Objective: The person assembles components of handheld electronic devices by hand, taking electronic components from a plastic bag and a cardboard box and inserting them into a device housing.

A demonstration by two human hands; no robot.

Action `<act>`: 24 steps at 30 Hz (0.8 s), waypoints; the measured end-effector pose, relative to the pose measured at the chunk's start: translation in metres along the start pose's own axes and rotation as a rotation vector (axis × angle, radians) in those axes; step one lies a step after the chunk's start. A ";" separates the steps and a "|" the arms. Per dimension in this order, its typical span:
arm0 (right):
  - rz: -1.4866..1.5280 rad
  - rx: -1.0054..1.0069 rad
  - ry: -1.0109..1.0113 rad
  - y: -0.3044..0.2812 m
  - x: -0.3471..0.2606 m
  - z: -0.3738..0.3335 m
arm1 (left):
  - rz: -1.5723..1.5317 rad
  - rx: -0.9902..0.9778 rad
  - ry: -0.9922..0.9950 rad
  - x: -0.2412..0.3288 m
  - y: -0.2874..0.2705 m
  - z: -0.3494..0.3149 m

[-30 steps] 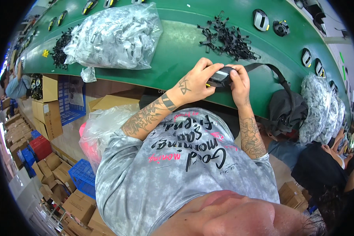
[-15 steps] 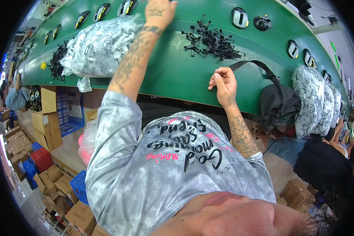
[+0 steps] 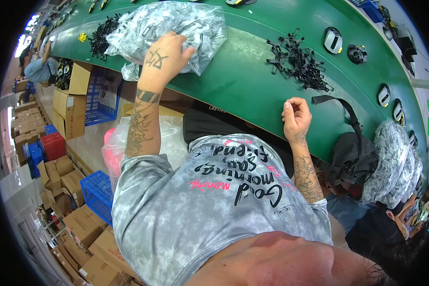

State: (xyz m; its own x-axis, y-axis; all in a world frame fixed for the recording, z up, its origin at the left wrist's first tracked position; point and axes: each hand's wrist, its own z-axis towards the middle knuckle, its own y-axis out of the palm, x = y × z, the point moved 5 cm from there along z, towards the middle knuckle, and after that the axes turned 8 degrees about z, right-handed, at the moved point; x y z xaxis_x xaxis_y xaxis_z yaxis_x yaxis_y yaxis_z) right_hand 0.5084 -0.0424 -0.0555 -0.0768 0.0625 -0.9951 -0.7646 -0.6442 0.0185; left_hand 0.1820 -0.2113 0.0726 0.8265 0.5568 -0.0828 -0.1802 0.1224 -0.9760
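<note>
My left hand (image 3: pixel 167 59) is over the near side of a large clear plastic bag (image 3: pixel 143 28) full of wrapped grey-white parts. Its thumb stands apart from the fingers, whose tips bend down toward the film, and I see nothing held. My right hand (image 3: pixel 297 117) is at the bench's near edge, fingers curled in, with nothing showing in them. Beyond it lies a loose heap of black plastic brackets (image 3: pixel 300 64). A black strap (image 3: pixel 341 102) runs across the bench to a black mesh bag (image 3: pixel 350 155) right of my right hand.
The green bench (image 3: pixel 233 78) carries black-and-grey oval devices (image 3: pixel 332 40) along its far side. Another heap of black parts (image 3: pixel 102 38) and small yellow pieces (image 3: pixel 82 37) lie left. More wrapped parts (image 3: pixel 391 162) stand right. Cartons (image 3: pixel 69 112) and blue crates (image 3: pixel 97 193) are at left below.
My left hand has come back from the bench's far side to the plastic bag. The right hand stays by the near edge, fingers more curled. The whole view has shifted.
</note>
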 end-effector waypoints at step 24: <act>0.033 -0.213 0.239 0.031 -0.089 0.044 | -1.724 -0.179 -0.023 0.169 0.029 -0.007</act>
State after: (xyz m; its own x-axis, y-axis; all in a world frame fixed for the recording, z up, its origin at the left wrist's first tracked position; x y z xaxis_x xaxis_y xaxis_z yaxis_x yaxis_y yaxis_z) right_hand 0.4633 -0.0348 0.0382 0.0726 -0.1259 -0.9894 -0.6115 -0.7893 0.0555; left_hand 0.3203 -0.1190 0.0287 -0.0176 -0.0942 0.9954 0.8879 0.4562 0.0588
